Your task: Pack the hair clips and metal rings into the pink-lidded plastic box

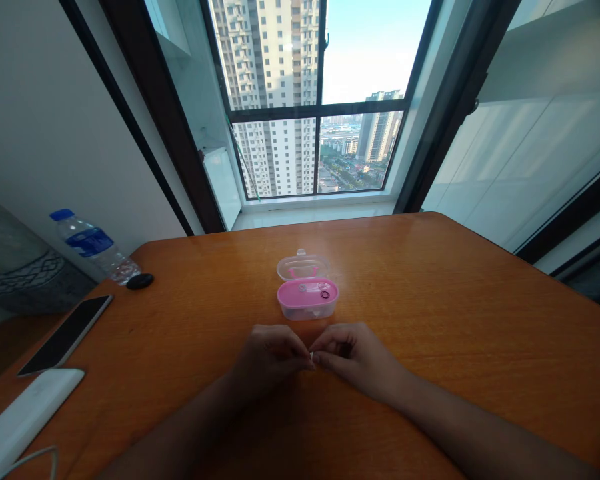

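Note:
My left hand (273,357) and my right hand (363,360) meet above the table, thumbs and fingertips pinched together. Between the fingertips is a small pale, shiny ring-like piece (311,357), mostly covered, so its exact kind is unclear. Just beyond my hands stands a small clear plastic box (307,313) with a pink tray insert (289,293). Its clear lid (284,268) lies folded open at the back. A dark ring (325,295) and small clear pieces (303,288) rest on the pink insert.
The wooden table (430,287) reaches toward a window (320,107). At its left side are a phone (67,333), a white elongated device (30,413) with a cable (40,452), a black oval object (140,281) and a tilted water bottle (97,247).

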`<state>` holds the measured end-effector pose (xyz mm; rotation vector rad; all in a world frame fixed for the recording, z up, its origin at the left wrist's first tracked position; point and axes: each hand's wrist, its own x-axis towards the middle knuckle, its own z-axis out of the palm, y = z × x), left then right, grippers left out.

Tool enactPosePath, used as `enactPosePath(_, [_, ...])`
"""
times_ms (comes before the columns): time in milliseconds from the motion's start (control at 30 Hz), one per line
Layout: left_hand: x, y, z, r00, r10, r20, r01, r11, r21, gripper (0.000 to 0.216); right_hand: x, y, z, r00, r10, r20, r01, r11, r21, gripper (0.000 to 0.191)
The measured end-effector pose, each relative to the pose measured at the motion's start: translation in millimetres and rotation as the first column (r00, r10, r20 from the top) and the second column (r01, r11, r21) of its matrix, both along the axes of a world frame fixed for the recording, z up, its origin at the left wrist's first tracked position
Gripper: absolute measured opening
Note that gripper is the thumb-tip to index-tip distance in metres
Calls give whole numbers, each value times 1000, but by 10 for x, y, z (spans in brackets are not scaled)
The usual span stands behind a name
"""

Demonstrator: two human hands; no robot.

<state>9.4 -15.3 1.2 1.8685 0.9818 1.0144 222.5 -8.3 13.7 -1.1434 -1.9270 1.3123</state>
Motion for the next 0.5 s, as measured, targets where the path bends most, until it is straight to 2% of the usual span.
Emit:
enactPosePath(233, [4, -5, 27, 998, 55, -14, -54, 998, 36, 25, 5, -60, 71, 989, 20, 144, -52, 973, 224, 16])
enactPosePath(367, [-80, 36, 28, 988, 153, -10, -150, 981, 124, 34, 29, -83, 151, 979, -70, 191, -18, 906, 423, 17])
enactPosePath(500, [-220, 140, -13, 953, 301, -24, -295, 945, 139, 37, 36, 41, 335, 945, -199, 261, 13, 817, 576, 17])
